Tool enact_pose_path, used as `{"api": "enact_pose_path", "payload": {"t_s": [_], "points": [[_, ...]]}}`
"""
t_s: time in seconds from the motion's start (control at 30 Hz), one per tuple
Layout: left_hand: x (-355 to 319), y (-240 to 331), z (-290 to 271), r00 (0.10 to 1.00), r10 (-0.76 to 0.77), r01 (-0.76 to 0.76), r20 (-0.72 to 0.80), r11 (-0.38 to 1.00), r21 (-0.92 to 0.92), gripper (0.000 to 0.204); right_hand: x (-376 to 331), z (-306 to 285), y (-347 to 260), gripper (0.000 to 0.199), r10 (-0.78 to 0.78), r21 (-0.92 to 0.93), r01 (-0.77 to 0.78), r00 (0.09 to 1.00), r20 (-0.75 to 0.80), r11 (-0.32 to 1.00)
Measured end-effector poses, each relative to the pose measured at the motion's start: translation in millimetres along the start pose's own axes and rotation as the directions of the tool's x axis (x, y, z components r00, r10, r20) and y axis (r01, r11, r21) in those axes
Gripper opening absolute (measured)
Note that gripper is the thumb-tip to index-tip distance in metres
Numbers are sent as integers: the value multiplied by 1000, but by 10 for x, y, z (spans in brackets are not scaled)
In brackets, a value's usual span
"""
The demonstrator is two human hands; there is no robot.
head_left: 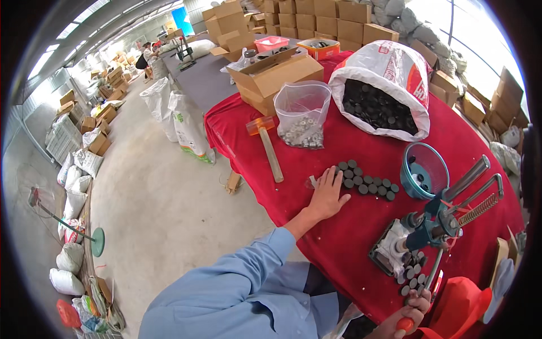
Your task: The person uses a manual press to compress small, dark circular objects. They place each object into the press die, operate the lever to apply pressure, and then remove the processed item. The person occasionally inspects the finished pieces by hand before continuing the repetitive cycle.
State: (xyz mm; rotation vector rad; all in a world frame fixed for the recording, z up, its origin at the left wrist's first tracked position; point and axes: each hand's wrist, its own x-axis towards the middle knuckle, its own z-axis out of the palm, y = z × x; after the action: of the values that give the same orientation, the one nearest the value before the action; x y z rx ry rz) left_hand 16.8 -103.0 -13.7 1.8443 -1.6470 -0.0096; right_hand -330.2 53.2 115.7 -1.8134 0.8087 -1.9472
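My left hand (327, 195) lies flat on the red tablecloth (339, 248), fingers apart, its fingertips touching the near end of a row of dark round discs (367, 181). My right hand (407, 315) grips the orange-tipped lever handle (404, 323) of a teal hand press (435, 223) at the table's near edge. More dark discs (411, 277) lie beside the press base. A teal bowl (423, 169) holding a few discs stands behind the press.
A white sack (389, 85) full of dark discs, a clear bag of small metal parts (303, 116), an orange-headed mallet (265, 144) and an open cardboard box (271, 73) sit farther back. Stacked boxes and sacks line the concrete floor at left.
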Motion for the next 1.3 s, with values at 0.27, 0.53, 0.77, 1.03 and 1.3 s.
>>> {"api": "enact_pose_path", "payload": {"t_s": [0.27, 0.53, 0.77, 1.03, 1.3], "points": [[-43, -16, -69, 998, -59, 54, -38, 993, -106, 64, -63, 57, 127, 57, -57, 47, 62, 993, -101, 997], [-337, 36, -295, 999, -7, 10, 31, 995, -99, 41, -64, 79, 115, 62, -41, -1, 41, 991, -124, 999], [-505, 371, -186, 984, 171, -143, 56, 931, -337, 40, -163, -59, 248, 62, 0, -12, -1, 995, -96, 1000], [-796, 781, -224, 992, 116, -85, 49, 904, -419, 43, 21, -192, 107, 62, 60, 10, -61, 997, 42, 998], [-546, 1522, -63, 964, 183, -42, 194, 822, -567, 73, 402, -229, 6, 51, -47, -4, 47, 995, 89, 999]]}}
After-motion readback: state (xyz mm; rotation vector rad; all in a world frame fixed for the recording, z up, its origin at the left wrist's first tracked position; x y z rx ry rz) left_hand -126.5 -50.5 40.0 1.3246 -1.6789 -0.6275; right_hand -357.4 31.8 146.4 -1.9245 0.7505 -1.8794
